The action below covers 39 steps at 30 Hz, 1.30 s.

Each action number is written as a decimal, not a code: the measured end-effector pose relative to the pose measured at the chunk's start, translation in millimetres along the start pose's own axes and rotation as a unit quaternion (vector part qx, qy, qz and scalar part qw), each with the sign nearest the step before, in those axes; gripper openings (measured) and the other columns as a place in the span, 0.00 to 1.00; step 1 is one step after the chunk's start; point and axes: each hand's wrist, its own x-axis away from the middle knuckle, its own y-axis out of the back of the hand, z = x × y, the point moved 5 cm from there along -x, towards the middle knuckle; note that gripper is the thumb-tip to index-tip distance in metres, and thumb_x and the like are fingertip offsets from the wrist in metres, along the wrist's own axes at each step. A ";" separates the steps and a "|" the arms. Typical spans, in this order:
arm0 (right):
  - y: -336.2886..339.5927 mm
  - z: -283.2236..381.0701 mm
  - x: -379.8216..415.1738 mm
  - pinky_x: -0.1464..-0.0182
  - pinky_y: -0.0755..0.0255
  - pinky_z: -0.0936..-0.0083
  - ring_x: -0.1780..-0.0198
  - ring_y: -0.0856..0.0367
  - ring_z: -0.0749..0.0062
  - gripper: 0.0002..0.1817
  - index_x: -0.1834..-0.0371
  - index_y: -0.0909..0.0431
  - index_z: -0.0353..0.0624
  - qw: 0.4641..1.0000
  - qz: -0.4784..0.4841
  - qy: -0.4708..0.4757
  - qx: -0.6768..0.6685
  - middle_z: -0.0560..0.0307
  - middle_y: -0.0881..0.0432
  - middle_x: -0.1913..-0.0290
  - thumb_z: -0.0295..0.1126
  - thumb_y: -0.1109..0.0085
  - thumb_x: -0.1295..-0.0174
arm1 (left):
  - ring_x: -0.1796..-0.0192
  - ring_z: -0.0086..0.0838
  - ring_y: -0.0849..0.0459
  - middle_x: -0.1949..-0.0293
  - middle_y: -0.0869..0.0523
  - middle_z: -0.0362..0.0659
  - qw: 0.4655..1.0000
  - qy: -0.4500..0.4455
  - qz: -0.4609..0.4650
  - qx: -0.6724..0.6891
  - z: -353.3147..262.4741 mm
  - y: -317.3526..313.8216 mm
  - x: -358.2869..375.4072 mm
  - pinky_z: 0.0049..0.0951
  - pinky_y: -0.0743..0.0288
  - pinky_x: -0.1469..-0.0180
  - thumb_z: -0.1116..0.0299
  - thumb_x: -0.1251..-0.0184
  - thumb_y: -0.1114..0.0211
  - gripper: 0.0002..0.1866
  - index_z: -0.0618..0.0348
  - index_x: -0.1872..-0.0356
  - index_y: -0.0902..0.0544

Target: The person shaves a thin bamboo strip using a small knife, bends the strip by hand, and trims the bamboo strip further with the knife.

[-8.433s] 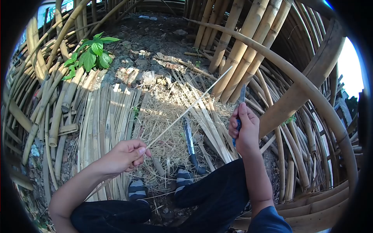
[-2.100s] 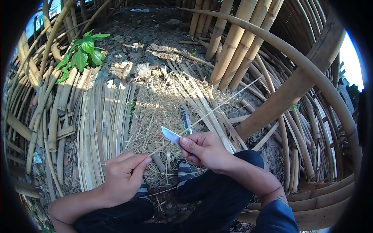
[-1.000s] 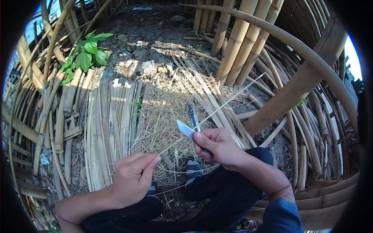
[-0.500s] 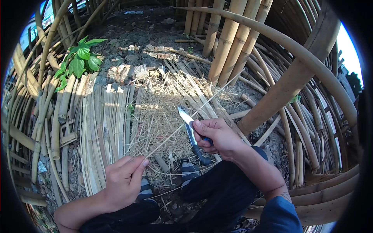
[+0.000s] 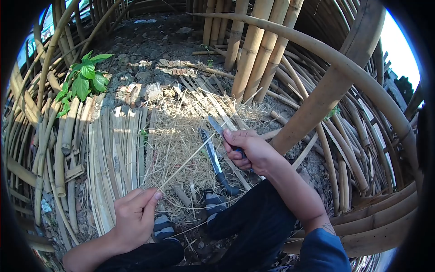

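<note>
Rubble-strewn ground (image 5: 115, 72), partly sunlit, lies among stacks and frames of bamboo. Nearest, dark trousers (image 5: 244, 226) cover the bent legs, and two striped shoes (image 5: 214, 205) stand between them. The left hand (image 5: 135, 216) pinches the near end of a thin pale strip (image 5: 183, 167) between thumb and forefinger. The strip slants up and to the right, reaching the knife (image 5: 216, 126) in the right hand (image 5: 248, 150). That hand is closed around the knife's blue handle, with the thumb by the base of the blade, which points up and to the left. Below and just left of the right hand, a larger blade (image 5: 210, 151) with a dark handle (image 5: 225, 183) rests on a bed of thin shavings (image 5: 174, 145). Split slats (image 5: 115, 158) lie side by side to the left of the shavings. To the right, a thick bamboo post (image 5: 312, 106) leans across long poles. Farther off are a leafy green plant (image 5: 86, 79) at left and a cluster of upright bamboo poles (image 5: 258, 50) at right.
</note>
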 end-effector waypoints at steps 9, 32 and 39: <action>46.8 21.6 -15.3 0.86 0.56 0.85 0.87 0.49 0.88 0.20 0.73 0.32 0.46 0.999 -0.035 0.015 0.008 0.71 0.38 0.85 0.48 0.53 0.27 | 0.82 0.28 0.30 0.83 0.27 0.46 1.000 0.004 -0.015 -0.010 -3.1 6.0 -0.4 0.29 0.38 0.78 0.79 0.36 0.37 0.03 0.70 0.65 0.17; 35.7 13.2 -11.3 0.87 0.55 0.86 0.88 0.48 0.88 0.21 0.75 0.31 0.45 0.999 -0.033 0.030 0.007 0.70 0.37 0.85 0.48 0.52 0.27 | 0.78 0.19 0.24 0.81 0.20 0.43 0.970 0.197 0.076 0.117 12.9 5.3 0.0 0.21 0.31 0.74 0.76 0.34 0.38 0.07 0.71 0.65 0.15; 39.9 14.6 -11.2 0.86 0.56 0.86 0.88 0.48 0.88 0.22 0.75 0.31 0.45 0.998 -0.021 0.015 0.054 0.70 0.37 0.84 0.49 0.53 0.27 | 0.78 0.17 0.25 0.81 0.20 0.40 0.969 0.199 0.085 0.117 14.9 3.6 -0.1 0.21 0.32 0.74 0.75 0.33 0.38 0.07 0.70 0.65 0.15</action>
